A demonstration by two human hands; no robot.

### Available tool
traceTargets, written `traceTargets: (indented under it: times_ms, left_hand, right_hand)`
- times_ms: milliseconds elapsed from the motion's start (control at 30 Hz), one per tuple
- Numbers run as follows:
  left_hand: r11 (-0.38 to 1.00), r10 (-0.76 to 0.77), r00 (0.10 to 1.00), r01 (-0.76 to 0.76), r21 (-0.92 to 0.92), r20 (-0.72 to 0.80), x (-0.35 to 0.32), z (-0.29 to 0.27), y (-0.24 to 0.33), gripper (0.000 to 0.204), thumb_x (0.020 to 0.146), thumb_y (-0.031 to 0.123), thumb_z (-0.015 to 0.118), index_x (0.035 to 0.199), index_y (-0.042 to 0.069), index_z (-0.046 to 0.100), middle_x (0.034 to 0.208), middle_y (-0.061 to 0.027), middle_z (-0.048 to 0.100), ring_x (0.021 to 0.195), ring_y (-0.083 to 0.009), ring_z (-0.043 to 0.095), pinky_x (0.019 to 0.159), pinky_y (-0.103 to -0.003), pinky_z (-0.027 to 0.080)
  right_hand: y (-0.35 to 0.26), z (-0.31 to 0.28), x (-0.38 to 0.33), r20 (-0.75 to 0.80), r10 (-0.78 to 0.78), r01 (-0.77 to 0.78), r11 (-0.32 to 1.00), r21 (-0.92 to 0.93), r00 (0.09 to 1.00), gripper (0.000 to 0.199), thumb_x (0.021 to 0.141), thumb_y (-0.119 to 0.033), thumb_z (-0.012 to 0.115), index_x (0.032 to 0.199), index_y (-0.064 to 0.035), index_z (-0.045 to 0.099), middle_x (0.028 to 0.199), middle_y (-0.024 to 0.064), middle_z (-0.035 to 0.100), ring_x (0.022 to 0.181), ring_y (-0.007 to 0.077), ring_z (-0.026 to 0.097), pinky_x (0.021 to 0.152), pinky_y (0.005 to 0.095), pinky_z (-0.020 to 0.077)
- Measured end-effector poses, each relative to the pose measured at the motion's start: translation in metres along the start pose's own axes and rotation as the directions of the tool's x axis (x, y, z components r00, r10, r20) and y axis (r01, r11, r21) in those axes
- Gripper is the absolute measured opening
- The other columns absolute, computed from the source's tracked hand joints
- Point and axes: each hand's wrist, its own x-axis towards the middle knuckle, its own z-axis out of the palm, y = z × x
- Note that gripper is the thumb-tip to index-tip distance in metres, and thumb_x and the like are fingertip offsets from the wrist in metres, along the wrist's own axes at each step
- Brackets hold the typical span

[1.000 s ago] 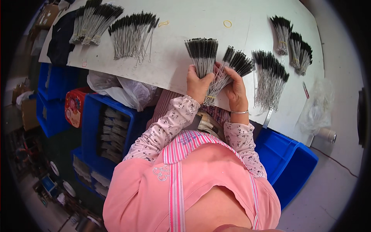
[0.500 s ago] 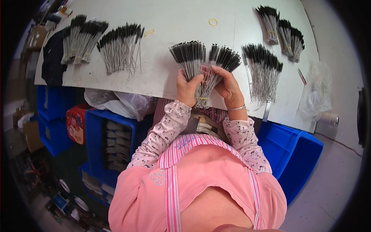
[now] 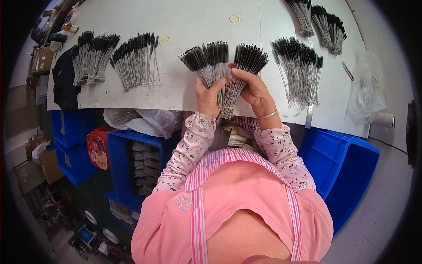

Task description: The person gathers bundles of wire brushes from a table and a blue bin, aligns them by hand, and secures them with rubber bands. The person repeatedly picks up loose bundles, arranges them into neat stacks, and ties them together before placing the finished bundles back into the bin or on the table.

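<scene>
My left hand [image 3: 209,97] is closed around the left side of a bundle of thin wire brushes [image 3: 226,97], its thumb lying across the wire stems. On the other side, my right hand [image 3: 256,93] grips the same bundle, with thumb and fingers around the upper stems. Black bristle heads point away from me and fan out into two clumps with a narrow gap between. A yellow rubber band [image 3: 226,107] circles the stems near their looped lower ends. The bundle is held over the table's front edge. Some of my fingers are hidden behind the stems.
Loose brushes [image 3: 303,72] lie right on the white table [image 3: 184,26], with another pile [image 3: 136,59] left. Banded bundles [image 3: 94,57] sit far left and far right. Rubber bands, a cutter [image 3: 347,70], a plastic bag [image 3: 367,88] and blue crates [image 3: 338,163] are also around.
The left clump of bristles is fanned wider and the right clump stands more upright. Both hands keep their hold on the bundle. The whole view has tilted slightly.
</scene>
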Motion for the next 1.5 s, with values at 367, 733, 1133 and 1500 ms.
traceTargets:
  times_ms: [367,733,1133,1500]
  left_hand:
    - [0.996,-0.092,0.992,0.093,0.001,0.091,0.001,-0.002,0.000,0.035,0.080,-0.004,0.060,0.113,0.001,0.051,0.100,-0.0076,0.063,0.087,-0.0170,0.063,0.076,-0.030,0.053]
    - [0.996,0.040,0.999,-0.039,0.074,-0.013,-0.004,0.011,0.004,0.034,0.076,-0.007,0.064,0.107,0.002,0.054,0.093,-0.0077,0.065,0.078,-0.0168,0.064,0.067,-0.029,0.055]
    - [0.996,-0.057,0.996,0.061,-0.060,0.066,-0.002,0.008,0.011,0.021,0.081,-0.001,0.063,0.101,0.000,0.059,0.094,-0.0076,0.066,0.082,-0.0163,0.064,0.075,-0.029,0.052]
    - [0.997,0.009,1.000,-0.008,-0.072,0.021,0.004,0.004,0.005,0.027,0.082,-0.001,0.061,0.108,0.002,0.056,0.099,-0.0084,0.065,0.089,-0.0176,0.063,0.079,-0.031,0.051]
  right_hand:
    - [0.003,-0.017,0.003,0.005,0.044,-0.044,0.997,0.057,0.999,0.015,0.076,-0.005,0.066,0.090,0.0011,0.065,0.087,0.0106,0.066,0.074,0.0192,0.064,0.065,0.0311,0.0532]
    - [0.013,-0.021,0.001,0.053,0.028,-0.037,0.984,0.172,0.998,0.019,0.079,-0.007,0.065,0.096,0.0022,0.063,0.088,0.0105,0.065,0.078,0.0194,0.063,0.071,0.0343,0.0535]
    - [0.006,-0.008,-0.004,0.010,-0.084,0.085,0.996,-0.041,0.996,0.024,0.076,-0.006,0.067,0.098,0.0034,0.063,0.091,0.0115,0.066,0.081,0.0182,0.063,0.073,0.0314,0.0522]
    - [0.009,-0.010,-0.002,-0.038,-0.090,0.091,0.996,0.008,0.995,0.022,0.075,-0.007,0.067,0.093,0.0054,0.065,0.077,0.0083,0.065,0.064,0.0149,0.059,0.061,0.0266,0.0497]
